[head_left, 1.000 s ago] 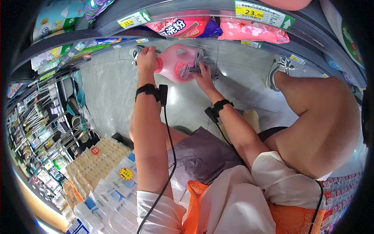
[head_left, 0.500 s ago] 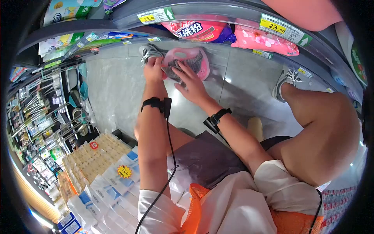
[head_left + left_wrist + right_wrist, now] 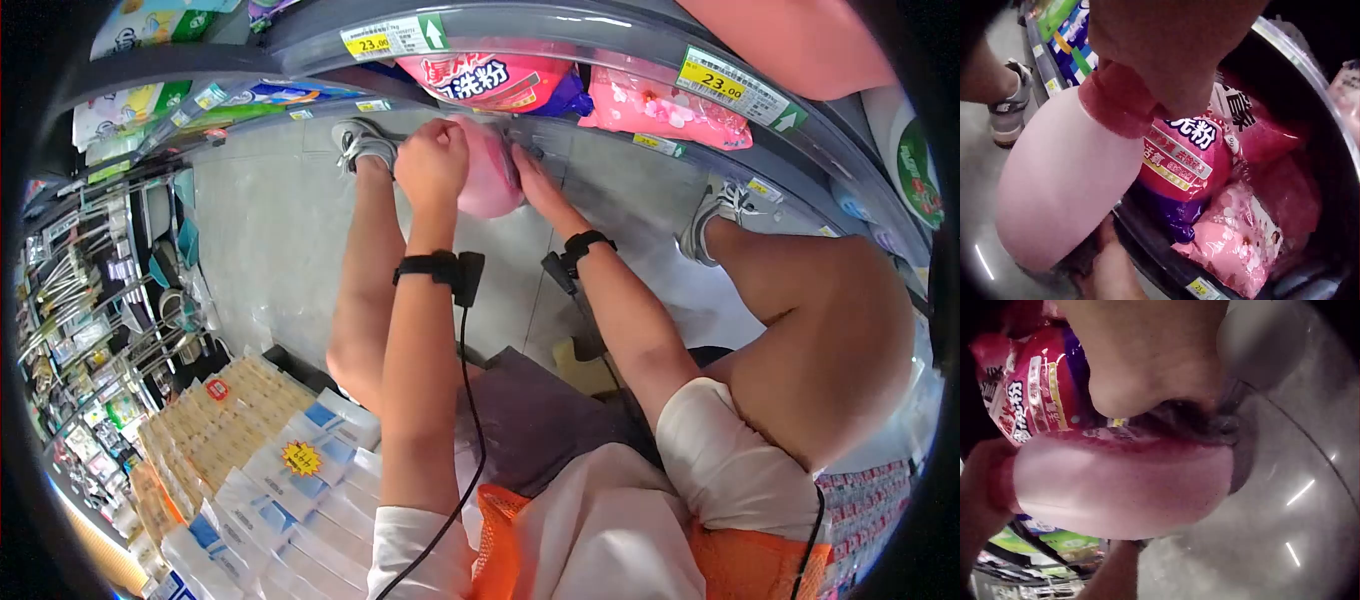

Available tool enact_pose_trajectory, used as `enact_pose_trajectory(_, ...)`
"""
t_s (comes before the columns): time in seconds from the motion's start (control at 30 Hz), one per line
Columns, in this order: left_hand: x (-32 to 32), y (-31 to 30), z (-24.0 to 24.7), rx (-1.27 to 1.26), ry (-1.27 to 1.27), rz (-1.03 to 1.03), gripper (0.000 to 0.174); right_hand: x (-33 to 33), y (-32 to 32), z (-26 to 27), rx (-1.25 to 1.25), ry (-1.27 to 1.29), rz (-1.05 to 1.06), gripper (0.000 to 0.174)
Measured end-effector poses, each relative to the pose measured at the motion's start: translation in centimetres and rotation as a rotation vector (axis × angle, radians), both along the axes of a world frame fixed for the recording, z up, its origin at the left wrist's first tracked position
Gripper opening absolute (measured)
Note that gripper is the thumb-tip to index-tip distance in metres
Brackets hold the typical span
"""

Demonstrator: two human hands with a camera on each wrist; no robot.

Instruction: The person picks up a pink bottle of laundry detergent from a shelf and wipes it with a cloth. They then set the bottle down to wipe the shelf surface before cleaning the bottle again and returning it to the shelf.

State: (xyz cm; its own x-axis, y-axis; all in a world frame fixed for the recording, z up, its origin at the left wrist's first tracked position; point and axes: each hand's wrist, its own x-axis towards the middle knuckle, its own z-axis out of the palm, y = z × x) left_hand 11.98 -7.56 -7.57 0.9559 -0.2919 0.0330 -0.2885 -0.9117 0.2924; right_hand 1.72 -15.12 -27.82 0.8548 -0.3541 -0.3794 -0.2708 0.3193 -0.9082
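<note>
A pink laundry detergent bottle with a red cap is held tipped on its side above the floor. My left hand grips it at the cap end, the fingers curled around the cap. At the bottle's other end, my right hand holds a dark grey cloth against the label side. In the left wrist view, the right thumb lies along the bottle's lower edge, with part of the cloth beside it. The hand hides most of the label.
A curved dark shelf ahead carries red and purple washing powder bags and a pink bag. Shoes stand on the grey tiled floor to either side. Stacked paper packs lie at lower left.
The cloth and right hand have gone from the bottle's end to its face near the cap, then back to its far end. The bottle has turned, and the left hand now covers its cap.
</note>
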Motion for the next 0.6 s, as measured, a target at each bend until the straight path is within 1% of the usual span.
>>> enact_pose_trajectory(0.03, -0.2, 0.4, -0.1, -0.032, 0.026, 0.016, 0.028, 0.4, -0.2, 2.3, 0.023, 0.011, -0.022, 0.060)
enact_pose_trajectory(0.07, 0.0, 0.8, -0.1, -0.064, 0.045, 0.030, 0.028, 0.3, 0.2, 5.5, -0.023, 0.046, -0.085, 0.058)
enact_pose_trajectory(0.1, 0.4, 1.3, 0.0, -0.093, 0.059, 0.040, 0.027, 0.6, 1.2, 5.9, -0.158, -0.025, -0.107, 0.056)
enact_pose_trajectory(0.13, 0.8, 2.0, -0.3, -0.121, 0.016, -0.002, 0.027, 0.7, 2.2, 5.9, -0.290, -0.093, -0.134, 0.055)
enact_pose_trajectory(0.17, 1.3, 2.9, -0.4, -0.155, 0.042, 0.009, 0.027, 0.7, 3.3, 5.9, -0.419, -0.157, -0.165, 0.053)
enact_pose_trajectory(0.2, 2.0, 3.9, -0.6, -0.191, 0.068, 0.018, 0.027, 0.8, 4.0, 7.4, -0.492, -0.291, -0.222, 0.046)
enact_pose_trajectory(0.23, 2.7, 4.7, -0.9, -0.230, 0.096, 0.027, 0.027, 0.6, 4.4, 9.5, -0.518, -0.289, -0.187, 0.044)
enact_pose_trajectory(0.27, 3.6, 5.7, -1.7, -0.212, 0.117, 0.040, 0.027, 0.2, 4.7, 11.9, -0.543, -0.283, -0.151, 0.042)
enact_pose_trajectory(0.3, 4.0, 6.1, -1.5, -0.219, 0.123, 0.055, 0.027, -0.2, 5.0, 13.1, -0.567, -0.277, -0.118, 0.041)
enact_pose_trajectory(0.37, 4.3, 6.9, -1.4, -0.229, 0.143, 0.088, 0.028, -1.0, 5.4, 13.9, -0.623, -0.292, -0.075, 0.044)
enact_pose_trajectory(0.4, 4.7, 7.2, -1.6, -0.247, 0.253, 0.182, 0.028, -1.2, 5.5, 14.2, -0.653, -0.304, -0.054, 0.047)
enact_pose_trajectory(0.5, 6.6, 9.0, -3.6, -0.270, 0.147, 0.102, 0.028, -3.4, 6.7, 12.4, -0.886, -0.298, -0.012, 0.058)
enact_pose_trajectory(0.53, 7.4, 9.5, -4.0, -0.373, 0.257, 0.147, 0.025, -4.2, 7.1, 11.4, -0.884, -0.306, 0.080, 0.064)
enact_pose_trajectory(0.57, 7.4, 10.3, -4.6, -0.390, 0.282, 0.154, 0.025, -5.0, 7.6, 10.4, -0.884, -0.289, 0.122, 0.063)
enact_pose_trajectory(0.6, 7.1, 10.2, -3.4, -0.408, 0.302, 0.159, 0.025, -5.5, 7.8, 9.8, -0.885, -0.275, 0.163, 0.063)
